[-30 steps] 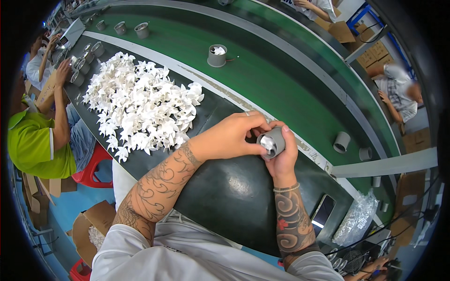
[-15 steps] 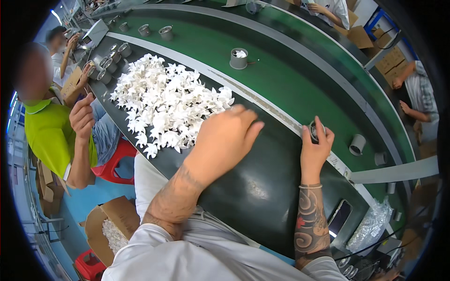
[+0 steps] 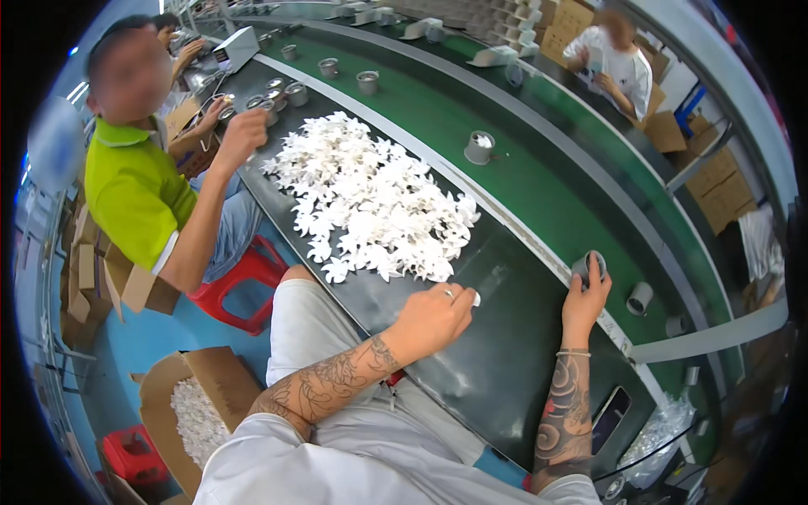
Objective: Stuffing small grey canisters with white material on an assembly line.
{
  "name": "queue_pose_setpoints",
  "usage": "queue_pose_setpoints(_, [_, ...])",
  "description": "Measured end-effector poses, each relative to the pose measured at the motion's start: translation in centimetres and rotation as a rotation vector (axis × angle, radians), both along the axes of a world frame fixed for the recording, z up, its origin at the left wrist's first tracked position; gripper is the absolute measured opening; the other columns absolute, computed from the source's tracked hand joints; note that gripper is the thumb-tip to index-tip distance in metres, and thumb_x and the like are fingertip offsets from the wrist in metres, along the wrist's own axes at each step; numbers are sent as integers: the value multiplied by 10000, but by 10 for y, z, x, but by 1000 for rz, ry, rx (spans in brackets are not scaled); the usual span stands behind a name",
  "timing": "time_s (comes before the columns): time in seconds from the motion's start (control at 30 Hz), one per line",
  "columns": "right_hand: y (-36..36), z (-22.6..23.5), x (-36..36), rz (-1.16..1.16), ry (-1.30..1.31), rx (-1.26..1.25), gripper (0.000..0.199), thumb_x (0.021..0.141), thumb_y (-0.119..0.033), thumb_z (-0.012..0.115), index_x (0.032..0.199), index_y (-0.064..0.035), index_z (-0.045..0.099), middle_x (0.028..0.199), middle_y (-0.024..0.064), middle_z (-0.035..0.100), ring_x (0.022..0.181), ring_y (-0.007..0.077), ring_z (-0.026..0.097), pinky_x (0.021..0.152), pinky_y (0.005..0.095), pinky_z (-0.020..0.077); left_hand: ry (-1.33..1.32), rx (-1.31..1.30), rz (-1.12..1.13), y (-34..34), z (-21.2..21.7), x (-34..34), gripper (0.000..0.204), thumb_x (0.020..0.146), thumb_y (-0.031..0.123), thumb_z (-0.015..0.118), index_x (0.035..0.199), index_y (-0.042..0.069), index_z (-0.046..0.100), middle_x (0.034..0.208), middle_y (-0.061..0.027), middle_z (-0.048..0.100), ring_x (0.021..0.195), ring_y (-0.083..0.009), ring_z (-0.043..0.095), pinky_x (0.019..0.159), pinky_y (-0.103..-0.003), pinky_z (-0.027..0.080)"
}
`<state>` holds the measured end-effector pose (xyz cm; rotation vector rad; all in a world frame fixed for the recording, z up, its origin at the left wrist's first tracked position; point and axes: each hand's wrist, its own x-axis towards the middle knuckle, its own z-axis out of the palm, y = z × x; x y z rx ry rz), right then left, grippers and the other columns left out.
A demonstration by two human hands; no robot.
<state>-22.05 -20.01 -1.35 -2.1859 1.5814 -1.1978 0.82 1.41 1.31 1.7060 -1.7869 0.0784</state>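
Note:
My left hand (image 3: 433,320) is closed over the dark tabletop, just to the near side of the white heap. A small white piece (image 3: 476,299) shows at its fingertips. My right hand (image 3: 587,301) grips a grey metal cup (image 3: 582,268) beside the light rail of the belt, with fingers round its rim and side. The heap of white star-shaped pieces (image 3: 383,202) lies on the table to the far left of my hands. On the green belt beyond stands another grey cup (image 3: 479,148) with something white inside.
A grey cup (image 3: 640,298) lies tipped on the green belt (image 3: 555,181) to the right. A phone (image 3: 610,418) and clear plastic bag (image 3: 661,433) lie by my right forearm. A person in a green shirt (image 3: 139,194) sits at left. A carton (image 3: 220,379) of white pieces stands below.
My left hand has drawn back from the heap's edge toward me, and a white piece now shows in its fingers. My right hand still holds the grey cup. The view has shifted.

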Motion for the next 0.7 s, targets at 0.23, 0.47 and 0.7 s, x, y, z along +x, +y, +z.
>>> queue_pose_setpoints(0.23, [-30, 26, 2, -207, 586, -45, 578, 958, -252, 653, 1515, -197, 508, 1492, 258, 465, 1273, 425, 538, 1054, 500, 466, 211, -6, -109, 3, -13, 3, 189, 944, 143, 655, 1110, 70, 603, 845, -75, 669, 835, -308, 684, 632, -436, 565])
queue_pose_setpoints(0.47, [-58, 39, -64, -557, 489, 34, 693, 973, -353, 632, 1582, -139, 379, 1479, 303, 476, 1323, 497, 482, 1087, 528, 444, 348, -7, -246, -2, -17, 12, 133, 998, 188, 603, 1071, 79, 630, 995, -124, 637, 897, -338, 652, 798, -446, 538])
queue_pose_setpoints(0.7, [-67, 20, -83, -308, 352, 99, 659, 930, -143, 672, 1502, -38, 363, 1262, 303, 571, 1150, 456, 589, 984, 517, 511, 447, 25, -119, -21, -23, 14, 156, 980, 199, 621, 1033, 55, 651, 956, -153, 675, 921, -362, 659, 809, -476, 527])
